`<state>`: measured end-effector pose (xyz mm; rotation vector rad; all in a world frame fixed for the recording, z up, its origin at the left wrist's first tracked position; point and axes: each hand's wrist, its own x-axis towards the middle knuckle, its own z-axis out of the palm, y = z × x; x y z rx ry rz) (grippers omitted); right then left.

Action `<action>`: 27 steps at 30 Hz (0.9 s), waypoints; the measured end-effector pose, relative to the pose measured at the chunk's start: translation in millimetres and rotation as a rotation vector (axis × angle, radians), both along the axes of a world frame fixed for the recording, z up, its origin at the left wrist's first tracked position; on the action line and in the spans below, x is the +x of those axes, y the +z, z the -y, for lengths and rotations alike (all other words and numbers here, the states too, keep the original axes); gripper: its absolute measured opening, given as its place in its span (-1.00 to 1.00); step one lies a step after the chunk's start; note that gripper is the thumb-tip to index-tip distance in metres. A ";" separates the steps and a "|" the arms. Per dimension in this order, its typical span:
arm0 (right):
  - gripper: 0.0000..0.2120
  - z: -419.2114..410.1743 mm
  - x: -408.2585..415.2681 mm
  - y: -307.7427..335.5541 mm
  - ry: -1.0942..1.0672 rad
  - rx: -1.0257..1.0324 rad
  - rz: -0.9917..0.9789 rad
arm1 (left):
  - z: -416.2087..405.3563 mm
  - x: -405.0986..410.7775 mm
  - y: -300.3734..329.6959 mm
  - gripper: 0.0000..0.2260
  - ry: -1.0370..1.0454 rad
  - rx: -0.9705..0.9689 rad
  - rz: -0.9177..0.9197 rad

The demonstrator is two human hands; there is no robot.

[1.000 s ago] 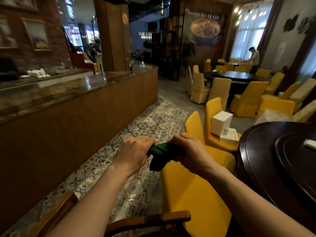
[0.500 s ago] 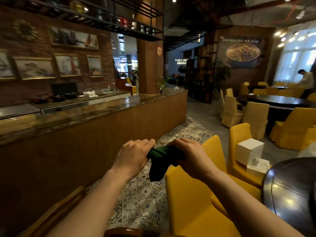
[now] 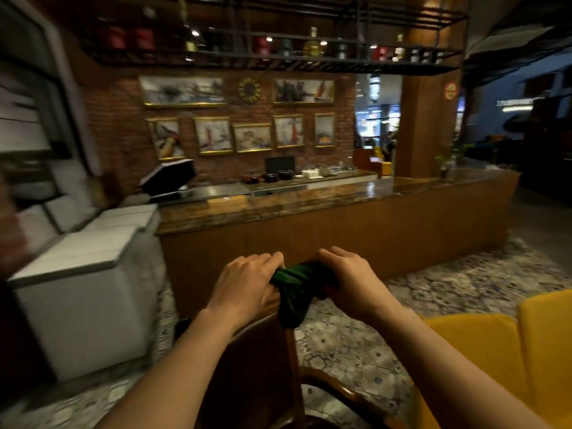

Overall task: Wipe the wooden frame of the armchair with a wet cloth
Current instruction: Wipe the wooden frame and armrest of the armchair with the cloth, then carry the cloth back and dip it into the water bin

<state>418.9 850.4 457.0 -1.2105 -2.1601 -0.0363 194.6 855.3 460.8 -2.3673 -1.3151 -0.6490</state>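
My left hand (image 3: 244, 284) and right hand (image 3: 348, 278) both clench the twisted green cloth (image 3: 294, 289) | over the armchair's wooden frame (image 3: 263, 351) | no writing I can read

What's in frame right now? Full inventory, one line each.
cloth: 1, dark green, twisted between both hands, tail hanging down
armchair frame: 1, dark brown wood, bottom centre, below the hands
yellow chairs: at least 2, bottom right
bar counter: 1, brown wood with glossy stone top, across the middle
framed pictures: 7, gold frames, on the brick wall
overhead rack: 1, black metal, holding bottles and jars
white cabinet: 1, left, blurred
patterned floor tiles: grey-blue, right and below
left hand: closed on the cloth's left end
right hand: closed on the cloth's right end
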 end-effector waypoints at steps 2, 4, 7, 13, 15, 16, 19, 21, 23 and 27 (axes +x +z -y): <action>-0.56 3.5 -43.5 4.4 0.088 0.014 0.008 | 25.7 -43.1 4.9 -0.74 0.093 0.004 -0.003; -0.56 12.5 -91.0 8.9 0.188 0.014 0.016 | 59.1 -89.0 8.9 -0.72 0.203 0.010 -0.006; -0.55 38.4 -170.2 14.3 0.344 0.005 0.041 | 119.7 -160.7 12.4 -0.72 0.361 0.029 -0.003; -0.54 144.4 -329.8 15.8 0.640 0.035 0.069 | 284.0 -283.9 10.2 -0.74 0.669 0.028 0.006; -0.55 190.9 -377.2 14.7 0.736 0.037 0.084 | 347.6 -316.1 7.6 -0.71 0.779 0.030 0.018; -0.55 212.2 -397.4 13.6 0.777 0.040 0.097 | 376.8 -328.7 6.5 -0.70 0.818 0.030 0.026; -0.53 278.1 -450.0 12.9 0.905 0.033 0.126 | 462.2 -357.8 2.3 -0.69 0.950 0.021 0.022; -0.49 325.1 -483.0 12.6 0.998 0.043 0.145 | 522.1 -373.3 -0.8 -0.67 1.060 0.029 0.021; -0.48 363.0 -503.3 13.4 1.085 0.037 0.151 | 567.2 -380.0 -1.9 -0.65 1.139 0.017 0.002; -0.48 443.7 -541.3 15.1 1.293 0.041 0.140 | 663.7 -379.5 3.8 -0.64 1.344 0.032 -0.005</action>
